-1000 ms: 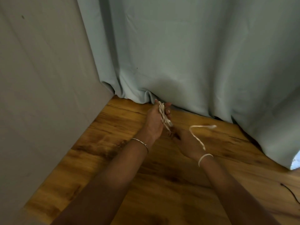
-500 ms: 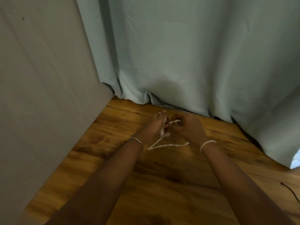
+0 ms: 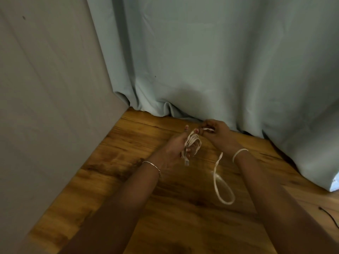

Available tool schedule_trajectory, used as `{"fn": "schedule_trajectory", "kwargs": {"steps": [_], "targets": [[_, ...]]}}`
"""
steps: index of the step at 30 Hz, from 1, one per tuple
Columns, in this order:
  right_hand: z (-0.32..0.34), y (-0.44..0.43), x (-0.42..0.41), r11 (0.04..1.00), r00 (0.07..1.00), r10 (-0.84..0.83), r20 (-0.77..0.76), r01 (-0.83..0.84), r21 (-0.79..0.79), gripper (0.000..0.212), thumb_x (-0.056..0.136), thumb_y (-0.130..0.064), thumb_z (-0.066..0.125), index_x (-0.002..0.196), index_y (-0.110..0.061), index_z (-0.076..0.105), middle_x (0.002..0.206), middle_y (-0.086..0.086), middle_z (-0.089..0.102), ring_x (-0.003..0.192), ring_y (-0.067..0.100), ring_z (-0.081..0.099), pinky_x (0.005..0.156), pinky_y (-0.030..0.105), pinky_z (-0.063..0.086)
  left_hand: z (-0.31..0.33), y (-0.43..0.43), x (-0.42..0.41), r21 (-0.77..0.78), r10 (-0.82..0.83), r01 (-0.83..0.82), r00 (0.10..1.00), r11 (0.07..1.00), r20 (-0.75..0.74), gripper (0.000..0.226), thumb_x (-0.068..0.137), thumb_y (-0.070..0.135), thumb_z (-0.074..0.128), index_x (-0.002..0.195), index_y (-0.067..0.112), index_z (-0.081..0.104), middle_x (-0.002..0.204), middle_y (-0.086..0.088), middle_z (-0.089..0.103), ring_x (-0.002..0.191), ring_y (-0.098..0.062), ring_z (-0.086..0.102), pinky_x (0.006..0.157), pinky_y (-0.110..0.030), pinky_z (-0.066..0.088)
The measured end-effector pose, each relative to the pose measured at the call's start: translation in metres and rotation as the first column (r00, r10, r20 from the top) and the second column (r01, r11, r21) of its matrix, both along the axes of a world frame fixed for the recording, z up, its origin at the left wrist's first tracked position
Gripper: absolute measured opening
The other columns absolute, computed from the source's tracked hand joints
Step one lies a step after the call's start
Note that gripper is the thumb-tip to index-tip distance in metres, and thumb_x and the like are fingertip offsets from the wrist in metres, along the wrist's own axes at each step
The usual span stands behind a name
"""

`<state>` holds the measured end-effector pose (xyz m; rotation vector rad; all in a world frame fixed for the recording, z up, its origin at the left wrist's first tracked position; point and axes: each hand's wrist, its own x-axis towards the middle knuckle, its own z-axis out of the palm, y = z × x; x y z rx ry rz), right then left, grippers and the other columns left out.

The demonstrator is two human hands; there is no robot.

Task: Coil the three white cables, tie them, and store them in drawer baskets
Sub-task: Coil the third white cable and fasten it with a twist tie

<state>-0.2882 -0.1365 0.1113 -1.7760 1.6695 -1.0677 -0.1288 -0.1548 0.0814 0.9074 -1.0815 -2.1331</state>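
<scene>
The white cable [image 3: 193, 143] is gathered in several flat loops held above the floor, at the far middle of the scene. The left hand [image 3: 174, 149] has its fingers curled round the bundle. Just to the right, the right hand [image 3: 218, 132] pinches the running length between fingertips. From there the tail [image 3: 222, 187] hangs in one long loose loop nearer the camera.

The likely trouble is the bundle itself. The loops look uneven and lightly held, so a tug from the right hand could pull a turn out or let the coil spring open. The hanging tail could also twist or catch on the white band [image 3: 239, 153] round the right wrist.

The cable looks flat, ribbon-like and limp, with a matte finish. The floor [image 3: 128, 180] is glossy, grained wood. A soft, pale blue curtain [image 3: 220, 70] falls in folds at the far side, and a plain smooth wall [image 3: 45, 88] stands at the left. A thin black cord [image 3: 330, 216] lies at the right edge.
</scene>
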Motion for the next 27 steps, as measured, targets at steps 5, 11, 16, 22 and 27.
{"fn": "schedule_trajectory", "kwargs": {"steps": [5,11,16,22,27], "targets": [[-0.03,0.011,0.01,0.993,1.0,-0.025,-0.011,0.026,0.116,0.023,0.093,-0.004,0.052,0.109,-0.01,0.068,0.088,-0.005,0.067,0.068,-0.013,0.055,0.065,0.003,0.039,0.004,0.001,-0.003,0.154,-0.001,0.035,0.976,0.987,-0.217,0.059,0.099,0.052,0.02,0.073,0.008,0.048,0.042,0.003,0.036,0.036,-0.006,0.033,0.038,-0.016,0.029],[-0.035,0.03,0.026,0.961,1.0,0.009,-0.021,-0.003,0.278,0.028,0.097,-0.006,0.041,0.113,-0.024,0.055,0.063,-0.003,0.057,0.041,0.006,0.052,0.041,0.02,0.04,0.0,-0.001,-0.01,0.166,0.119,-0.075,0.954,0.983,-0.275,0.068,0.101,0.046,0.022,0.052,0.013,0.055,0.042,0.001,0.039,0.039,-0.009,0.04,0.046,-0.02,0.035],[-0.036,0.046,0.037,0.871,0.99,0.119,-0.082,-0.064,0.486,0.021,0.1,-0.013,0.04,0.116,-0.014,0.053,0.065,0.001,0.053,0.044,0.01,0.046,0.037,0.018,0.037,-0.004,-0.01,-0.003,0.202,0.284,-0.24,0.931,0.95,-0.229,0.057,0.101,0.045,0.028,0.058,0.013,0.051,0.045,0.002,0.039,0.04,-0.01,0.039,0.041,-0.018,0.036],[-0.023,0.058,0.045,0.82,0.81,0.459,-0.365,-0.228,0.525,0.031,0.099,-0.027,0.046,0.122,-0.009,0.059,0.102,-0.001,0.057,0.076,0.004,0.045,0.054,0.003,0.032,-0.008,-0.01,0.002,0.19,0.47,-0.448,0.877,0.874,-0.094,0.044,0.101,0.041,0.035,0.072,0.013,0.054,0.048,0.001,0.047,0.051,-0.014,0.047,0.05,-0.025,0.042],[-0.017,0.051,0.041,0.871,0.793,0.409,-0.452,-0.192,0.453,0.016,0.094,-0.027,0.052,0.093,-0.025,0.067,0.106,0.0,0.067,0.097,0.019,0.062,0.082,0.032,0.048,-0.012,-0.006,0.003,-0.026,0.448,-0.447,0.889,0.894,0.097,0.043,0.101,0.041,0.034,0.073,0.015,0.052,0.05,0.001,0.051,0.05,-0.013,0.05,0.052,-0.025,0.04]]}}
